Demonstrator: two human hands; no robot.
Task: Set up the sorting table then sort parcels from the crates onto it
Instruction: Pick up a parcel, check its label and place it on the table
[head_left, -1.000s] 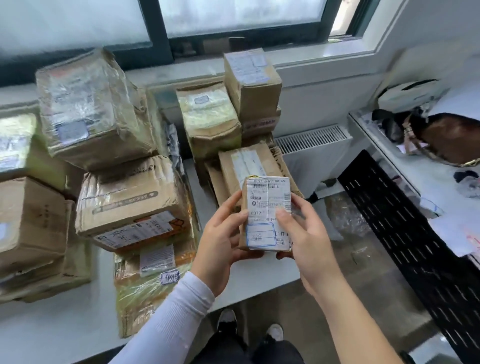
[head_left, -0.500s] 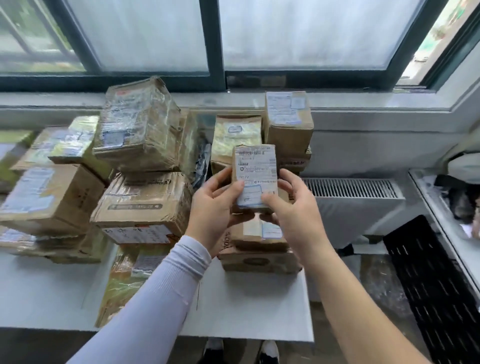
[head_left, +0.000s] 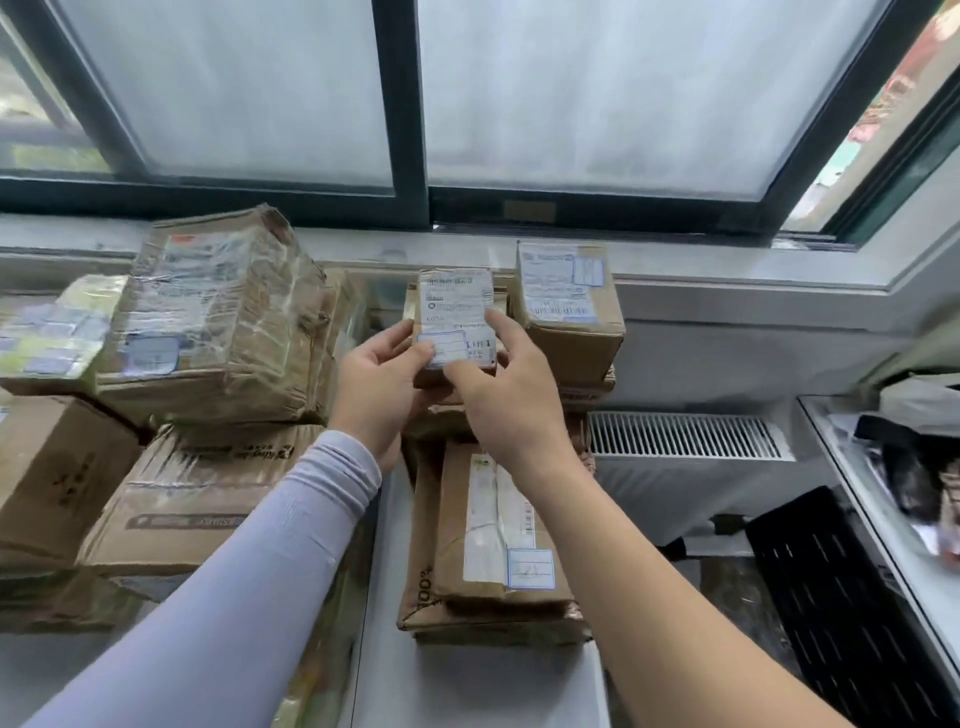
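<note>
A small brown parcel (head_left: 456, 306) with a white shipping label is held up between both hands above the back of the white sorting table (head_left: 467, 686). My left hand (head_left: 379, 384) grips its lower left side, thumb on the label. My right hand (head_left: 506, 395) grips its lower right, index finger along the label's right edge. Right behind it stands a labelled box (head_left: 569, 306) on top of a stack. Below my hands lies a flat stack of cardboard parcels (head_left: 493, 545).
Large taped boxes (head_left: 218, 317) are piled on the table's left half, up to the window sill (head_left: 727, 265). A white radiator (head_left: 685, 441) sits right of the table. A black perforated panel (head_left: 841, 613) and a cluttered white shelf (head_left: 883, 493) stand at far right.
Both hands have carried the small parcel up and away from me, toward the stack by the window. The view has tilted upward.
</note>
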